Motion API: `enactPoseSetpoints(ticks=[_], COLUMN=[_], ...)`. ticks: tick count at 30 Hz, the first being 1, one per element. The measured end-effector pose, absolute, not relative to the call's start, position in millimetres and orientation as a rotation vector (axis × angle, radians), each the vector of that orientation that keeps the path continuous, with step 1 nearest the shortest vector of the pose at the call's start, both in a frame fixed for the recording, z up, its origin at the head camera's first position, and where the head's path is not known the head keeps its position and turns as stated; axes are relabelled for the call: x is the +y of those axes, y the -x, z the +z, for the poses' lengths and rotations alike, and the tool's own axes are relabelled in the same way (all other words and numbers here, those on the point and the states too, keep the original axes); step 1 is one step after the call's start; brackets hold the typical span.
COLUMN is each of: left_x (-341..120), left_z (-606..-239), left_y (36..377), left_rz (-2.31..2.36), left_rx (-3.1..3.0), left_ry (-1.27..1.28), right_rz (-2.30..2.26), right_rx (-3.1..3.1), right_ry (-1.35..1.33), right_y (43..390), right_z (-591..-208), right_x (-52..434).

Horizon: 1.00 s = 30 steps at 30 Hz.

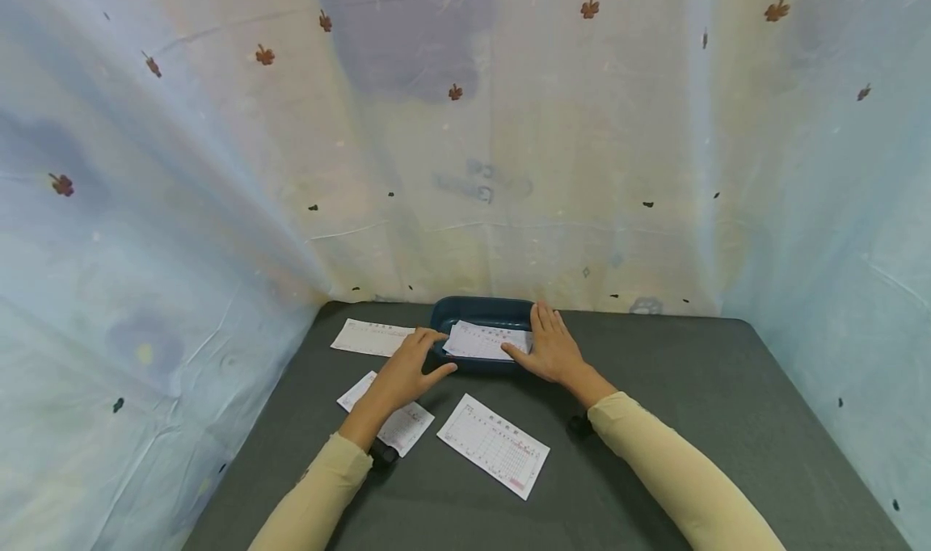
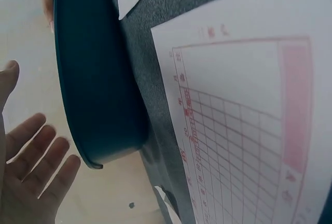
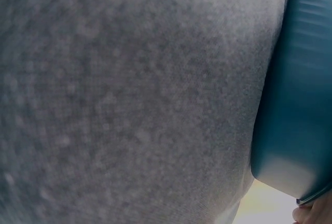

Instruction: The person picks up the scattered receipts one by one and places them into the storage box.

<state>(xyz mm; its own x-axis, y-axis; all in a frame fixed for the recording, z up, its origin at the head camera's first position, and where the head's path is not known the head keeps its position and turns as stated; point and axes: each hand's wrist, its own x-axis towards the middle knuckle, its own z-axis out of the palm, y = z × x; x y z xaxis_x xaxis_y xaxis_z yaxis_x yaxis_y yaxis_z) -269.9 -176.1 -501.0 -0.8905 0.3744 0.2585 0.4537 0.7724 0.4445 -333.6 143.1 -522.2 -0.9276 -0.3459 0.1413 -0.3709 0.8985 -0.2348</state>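
Observation:
A dark teal plastic tray (image 1: 483,302) stands near the back edge of the table, with printed paper slips (image 1: 483,341) lying in it. My left hand (image 1: 403,373) is spread at the tray's left end, thumb apart from the fingers. In the left wrist view, its straight fingers (image 2: 58,175) show beside the tray (image 2: 96,68) and hold nothing. At the right end, my right hand (image 1: 553,349) rests on the rim with fingers extended, its thumb over the slips. Only a bit of that hand shows beside the tray (image 3: 295,110) in the right wrist view.
One printed slip (image 1: 371,338) lies left of the tray. Another paper (image 1: 407,430) lies partly under my left forearm. A form with a printed grid (image 1: 494,446) lies in front of the tray. Behind the dark grey table (image 1: 698,389) hangs a patterned sheet (image 1: 582,171).

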Motion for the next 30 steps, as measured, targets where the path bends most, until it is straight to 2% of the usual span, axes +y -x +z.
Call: enactPoseSetpoints(ticks=[18,30], left_x=[-159.3,-149.8], left_z=[-510.8,-519.0], left_y=[246.0,245.2], left_rz=[-0.651,-0.489], left_rx=[-2.961,-3.032], left_ry=[0.802,0.836], right_rz=[0.425,0.43], right_rx=[-2.982,-2.975], right_ry=[-0.546,-0.565], right_y=[329.5,332.1], right_z=[-520.3,-519.7], right_x=[143.7,142.1])
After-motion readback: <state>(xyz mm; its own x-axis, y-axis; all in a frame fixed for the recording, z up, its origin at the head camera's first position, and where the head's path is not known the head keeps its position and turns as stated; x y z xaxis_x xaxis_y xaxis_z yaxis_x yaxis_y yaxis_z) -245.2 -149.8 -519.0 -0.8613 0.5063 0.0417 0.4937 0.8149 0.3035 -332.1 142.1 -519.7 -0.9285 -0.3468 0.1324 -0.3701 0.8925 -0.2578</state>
